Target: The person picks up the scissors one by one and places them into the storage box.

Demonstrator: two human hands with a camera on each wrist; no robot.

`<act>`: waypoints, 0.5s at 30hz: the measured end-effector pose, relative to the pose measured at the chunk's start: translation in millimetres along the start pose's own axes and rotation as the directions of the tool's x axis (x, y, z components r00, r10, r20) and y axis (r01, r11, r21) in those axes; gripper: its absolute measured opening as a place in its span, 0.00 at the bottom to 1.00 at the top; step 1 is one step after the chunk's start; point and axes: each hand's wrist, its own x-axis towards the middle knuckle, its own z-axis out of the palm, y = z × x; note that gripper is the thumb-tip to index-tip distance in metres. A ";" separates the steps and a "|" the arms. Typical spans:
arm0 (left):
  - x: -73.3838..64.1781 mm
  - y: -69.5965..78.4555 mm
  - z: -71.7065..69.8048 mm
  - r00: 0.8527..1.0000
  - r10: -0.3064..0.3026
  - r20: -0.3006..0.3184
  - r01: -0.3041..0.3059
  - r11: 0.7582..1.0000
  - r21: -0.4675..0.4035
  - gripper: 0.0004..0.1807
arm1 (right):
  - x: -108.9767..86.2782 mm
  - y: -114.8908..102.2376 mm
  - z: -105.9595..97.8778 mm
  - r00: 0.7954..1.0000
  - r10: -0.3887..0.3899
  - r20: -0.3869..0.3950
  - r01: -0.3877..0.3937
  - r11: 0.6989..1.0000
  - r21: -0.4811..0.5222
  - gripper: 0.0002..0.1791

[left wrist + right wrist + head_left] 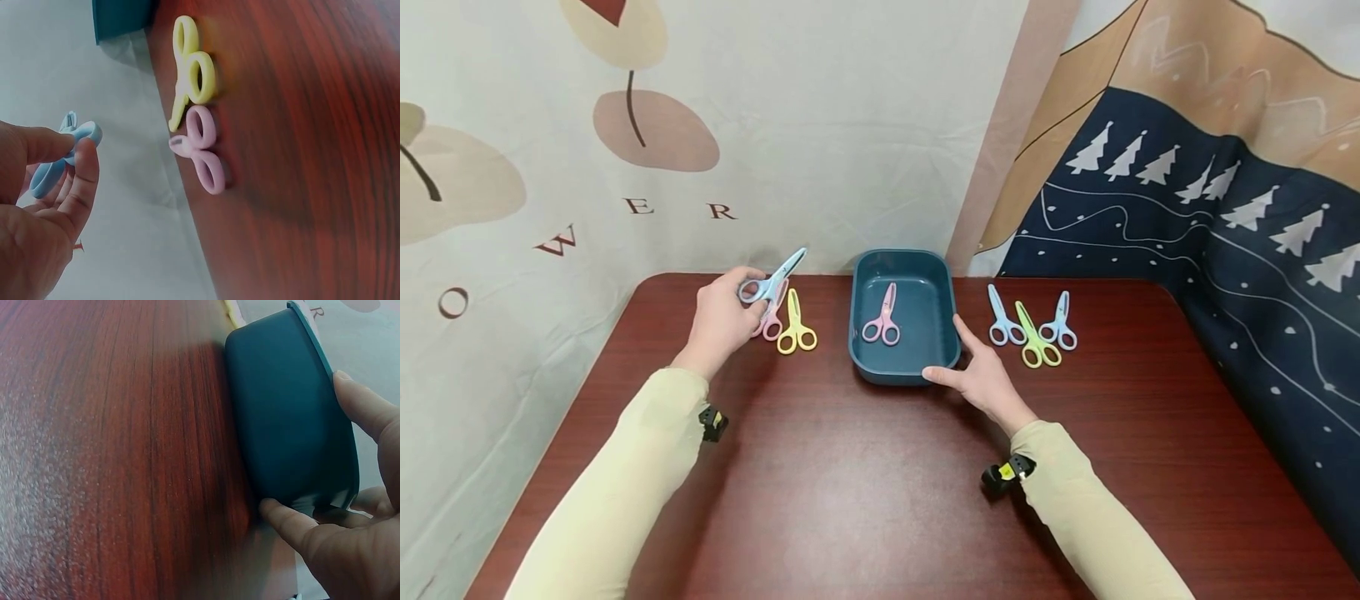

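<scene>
My left hand (718, 321) pinches a pair of light-blue scissors (772, 286) between thumb and fingers, raised over the table's back left, blades pointing up and to the right. Under it lie pink scissors (195, 152), partly covered in the head view, beside yellow scissors (793, 315). A dark teal rectangular bin (919, 354) stands at the back centre with one pair of pink scissors (887, 317) inside. Against the bin's near right corner rests my right hand (988, 379), thumb and fingers spread; the right wrist view shows the thumb at the rim and a fingertip low on the wall.
Right of the bin lie blue scissors (1001, 315), green scissors (1030, 331) and another blue pair (1059, 318), close together. The dark red wooden table (865, 467) meets a printed cloth backdrop (820, 150) along its back edge.
</scene>
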 end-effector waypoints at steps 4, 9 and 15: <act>1.6 7.0 3.4 1.000 0.004 -0.006 -0.004 1.000 -0.017 0.19 | 0.4 0.1 -0.4 1.000 0.002 0.002 -0.002 1.000 0.004 0.57; 3.1 15.2 7.0 1.000 0.008 -0.011 -0.009 0.999 -0.043 0.17 | 0.8 0.2 0.2 1.000 0.003 0.000 -0.003 1.000 0.009 0.57; 6.9 25.4 11.7 1.000 0.003 -0.003 -0.004 0.998 -0.062 0.17 | 1.2 0.9 -0.1 1.000 0.009 -0.002 -0.009 1.000 0.003 0.57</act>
